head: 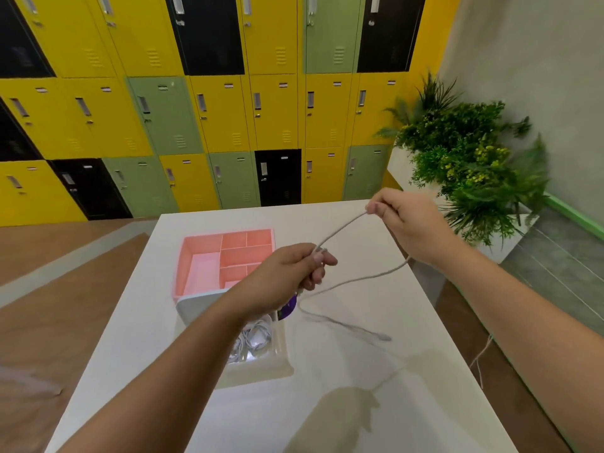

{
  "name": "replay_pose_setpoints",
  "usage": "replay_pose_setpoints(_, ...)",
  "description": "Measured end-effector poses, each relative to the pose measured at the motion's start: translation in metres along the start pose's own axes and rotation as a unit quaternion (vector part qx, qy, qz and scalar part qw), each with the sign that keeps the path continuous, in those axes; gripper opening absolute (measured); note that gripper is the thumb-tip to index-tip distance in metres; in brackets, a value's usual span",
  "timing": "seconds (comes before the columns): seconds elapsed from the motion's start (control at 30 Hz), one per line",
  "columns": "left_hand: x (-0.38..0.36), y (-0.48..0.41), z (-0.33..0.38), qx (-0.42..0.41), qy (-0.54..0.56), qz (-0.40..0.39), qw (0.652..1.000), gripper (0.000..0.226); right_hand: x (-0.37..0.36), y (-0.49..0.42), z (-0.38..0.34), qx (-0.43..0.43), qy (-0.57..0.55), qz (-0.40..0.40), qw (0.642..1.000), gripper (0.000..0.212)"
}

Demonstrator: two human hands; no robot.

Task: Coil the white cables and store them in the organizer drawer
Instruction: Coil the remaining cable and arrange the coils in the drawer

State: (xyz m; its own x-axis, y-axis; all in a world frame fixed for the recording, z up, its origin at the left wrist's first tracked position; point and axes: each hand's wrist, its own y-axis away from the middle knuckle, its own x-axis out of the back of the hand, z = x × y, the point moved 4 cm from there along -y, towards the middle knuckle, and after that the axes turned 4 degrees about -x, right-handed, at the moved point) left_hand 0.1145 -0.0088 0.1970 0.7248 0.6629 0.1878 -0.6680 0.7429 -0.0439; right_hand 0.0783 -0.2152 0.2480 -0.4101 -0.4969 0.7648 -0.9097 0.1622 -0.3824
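A white cable [366, 278] hangs in the air above the white table [376, 403]. My left hand [287, 273] pinches one part of it near the end. My right hand [408, 220] holds it higher, up and to the right. Between the two hands the cable runs taut. Its slack loops down from the right hand, and the blurred free end [384, 337] lies near the tabletop. Under my left forearm, the clear open drawer [281, 354] of the organizer holds coiled white cables [256, 338]. The organizer's pink compartmented top [209, 253] sits behind it.
A purple item [287, 308] sticks out at the drawer's far right corner. Another thin white cable [483, 354] hangs off the table's right edge. A planter with green foliage [474, 165] stands at the right, and coloured lockers [228, 109] fill the wall beyond the table.
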Motion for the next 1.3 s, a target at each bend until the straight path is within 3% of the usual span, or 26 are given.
replay_pose_setpoints(0.13, -0.001, -0.004, 0.003, 0.0, 0.139, 0.035, 0.99, 0.031, -0.027, 0.006, 0.019, -0.036, -0.063, -0.058, 0.996, 0.01)
replay_pose_setpoints(0.23, 0.001, -0.006, 0.011, -0.01, 0.239, 0.026, 0.971, 0.03, -0.045, 0.021, 0.035, -0.085, -0.158, -0.047, 0.983, 0.009)
replay_pose_setpoints(0.33, 0.0, -0.007, 0.018, -0.029, 0.263, 0.033, 0.964, 0.031, -0.07, 0.042, 0.041, -0.129, -0.156, -0.071, 0.977, 0.02)
replay_pose_setpoints(0.53, -0.003, -0.02, 0.013, -0.043, 0.117, 0.114, 0.986, 0.034, -0.091, 0.066, -0.017, -0.059, -0.01, -0.246, 0.968, 0.019)
replay_pose_setpoints(0.63, -0.005, -0.021, 0.001, -0.046, -0.052, 0.128, 0.989, 0.037, -0.076, 0.068, -0.042, -0.014, 0.071, -0.271, 0.96, 0.031)
replay_pose_setpoints(0.77, -0.013, -0.015, -0.009, -0.051, -0.236, 0.08, 0.967, 0.035, -0.046, 0.062, -0.056, 0.012, 0.152, -0.289, 0.945, 0.024)
replay_pose_setpoints(0.83, -0.015, -0.011, -0.013, -0.024, -0.281, 0.035, 0.959, 0.033, -0.03, 0.055, -0.057, 0.02, 0.182, -0.286, 0.94, 0.02)
replay_pose_setpoints(0.93, -0.016, -0.001, -0.013, 0.011, -0.246, -0.012, 0.969, 0.03, -0.011, 0.043, -0.052, 0.035, 0.24, -0.232, 0.942, 0.019)
replay_pose_setpoints(1.17, -0.013, 0.012, 0.002, -0.014, -0.239, -0.013, 0.971, 0.033, -0.003, 0.025, -0.037, 0.109, 0.238, -0.116, 0.958, 0.023)
replay_pose_setpoints(1.3, -0.01, 0.013, 0.007, -0.024, -0.157, 0.005, 0.987, 0.034, -0.007, 0.021, -0.032, 0.117, 0.193, -0.099, 0.969, 0.031)
